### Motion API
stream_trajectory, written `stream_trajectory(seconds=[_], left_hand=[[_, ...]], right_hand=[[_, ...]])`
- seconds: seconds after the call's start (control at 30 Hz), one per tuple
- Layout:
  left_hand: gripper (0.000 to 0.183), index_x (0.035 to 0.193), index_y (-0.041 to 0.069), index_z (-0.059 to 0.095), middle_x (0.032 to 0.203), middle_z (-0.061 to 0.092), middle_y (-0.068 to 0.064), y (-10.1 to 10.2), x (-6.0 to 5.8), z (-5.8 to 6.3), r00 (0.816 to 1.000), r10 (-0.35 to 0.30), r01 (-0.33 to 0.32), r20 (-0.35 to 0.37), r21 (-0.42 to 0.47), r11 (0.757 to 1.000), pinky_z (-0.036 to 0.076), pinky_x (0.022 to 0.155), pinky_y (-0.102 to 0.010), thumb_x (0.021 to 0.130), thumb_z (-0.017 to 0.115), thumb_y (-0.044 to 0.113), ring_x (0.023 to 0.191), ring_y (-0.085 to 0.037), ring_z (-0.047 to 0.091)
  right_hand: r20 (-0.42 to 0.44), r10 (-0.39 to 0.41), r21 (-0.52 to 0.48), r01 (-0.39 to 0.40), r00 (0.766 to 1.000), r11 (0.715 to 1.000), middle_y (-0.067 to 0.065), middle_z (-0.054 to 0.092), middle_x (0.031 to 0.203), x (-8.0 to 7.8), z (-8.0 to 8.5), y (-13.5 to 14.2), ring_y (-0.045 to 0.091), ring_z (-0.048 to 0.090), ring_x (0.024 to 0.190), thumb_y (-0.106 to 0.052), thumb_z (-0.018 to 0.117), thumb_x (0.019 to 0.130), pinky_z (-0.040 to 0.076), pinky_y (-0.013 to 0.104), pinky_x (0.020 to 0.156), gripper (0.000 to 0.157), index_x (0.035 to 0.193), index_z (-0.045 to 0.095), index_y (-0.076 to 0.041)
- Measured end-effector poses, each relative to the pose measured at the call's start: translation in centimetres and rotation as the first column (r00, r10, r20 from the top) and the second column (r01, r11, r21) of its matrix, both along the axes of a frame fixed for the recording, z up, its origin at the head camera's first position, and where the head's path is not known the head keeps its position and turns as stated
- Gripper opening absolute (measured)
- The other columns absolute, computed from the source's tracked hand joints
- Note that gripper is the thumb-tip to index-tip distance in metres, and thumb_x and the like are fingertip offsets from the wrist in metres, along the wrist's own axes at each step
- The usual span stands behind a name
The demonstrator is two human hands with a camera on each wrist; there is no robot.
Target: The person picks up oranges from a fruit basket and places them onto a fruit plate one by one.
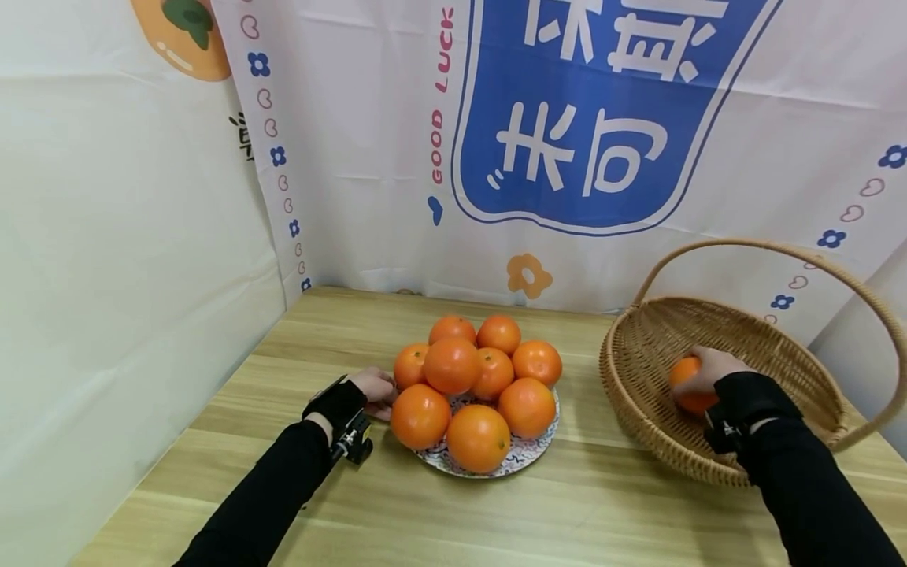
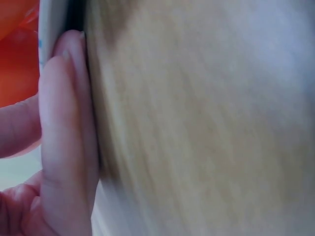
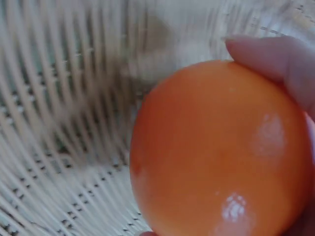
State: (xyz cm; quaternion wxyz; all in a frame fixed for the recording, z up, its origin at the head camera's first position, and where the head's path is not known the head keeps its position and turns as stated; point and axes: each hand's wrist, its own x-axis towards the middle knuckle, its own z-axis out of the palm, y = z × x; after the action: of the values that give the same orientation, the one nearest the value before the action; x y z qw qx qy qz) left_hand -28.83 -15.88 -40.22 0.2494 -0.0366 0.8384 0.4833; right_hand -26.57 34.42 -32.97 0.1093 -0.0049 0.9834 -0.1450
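Note:
Inside the wicker basket, my right hand grips an orange, its fingers curled round the fruit. The basket's woven wall fills the background of the right wrist view. At the left side of a patterned plate, my left hand holds the rim; the left wrist view shows fingers against the plate's underside and the thumb on the other side. Several oranges are heaped on the plate, with one orange lying on top of the others.
Plate and basket stand on a wood-grain table. The basket's tall handle arches over its opening. A printed cloth hangs behind the table, and a pale sheet covers the left side.

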Motion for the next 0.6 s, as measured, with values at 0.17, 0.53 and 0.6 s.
stream_trajectory(seconds=[0.17,0.53,0.6], left_hand=[[0.033,0.108,-0.010,0.048,0.056,0.048,-0.003,0.4,0.4,0.6,1.000,0.013,-0.013,-0.002,0.000,1.000,0.052,0.048,-0.020,0.075,0.049,-0.004,0.046,-0.008,0.049],[0.038,0.113,-0.010,0.046,0.062,0.051,-0.004,0.5,0.6,1.2,1.000,0.007,-0.007,0.009,-0.026,1.000,0.053,0.050,-0.020,0.076,0.048,-0.004,0.048,-0.008,0.050],[0.041,0.116,-0.011,0.043,0.065,0.052,-0.005,0.6,0.7,1.3,1.000,0.007,-0.007,0.010,-0.027,1.000,0.053,0.051,-0.020,0.076,0.048,-0.003,0.048,-0.008,0.050]], right_hand=[[-0.068,0.028,-0.006,-0.029,0.997,1.000,0.030,0.046,0.099,-0.6,0.9,0.2,0.033,0.049,0.076,-0.044,0.067,0.061,0.042,0.032,0.056,0.084,0.119,0.034,0.007],[-0.298,0.117,-0.110,-0.156,0.947,0.982,0.023,0.048,0.105,1.1,8.2,-5.3,0.031,0.049,0.086,-0.041,0.068,0.068,0.042,0.031,0.063,0.076,0.122,0.034,-0.001],[-0.361,0.127,-0.129,-0.184,0.924,0.974,0.020,0.047,0.107,1.6,9.1,-7.2,0.030,0.048,0.087,-0.041,0.069,0.067,0.041,0.031,0.064,0.076,0.124,0.035,-0.004]])
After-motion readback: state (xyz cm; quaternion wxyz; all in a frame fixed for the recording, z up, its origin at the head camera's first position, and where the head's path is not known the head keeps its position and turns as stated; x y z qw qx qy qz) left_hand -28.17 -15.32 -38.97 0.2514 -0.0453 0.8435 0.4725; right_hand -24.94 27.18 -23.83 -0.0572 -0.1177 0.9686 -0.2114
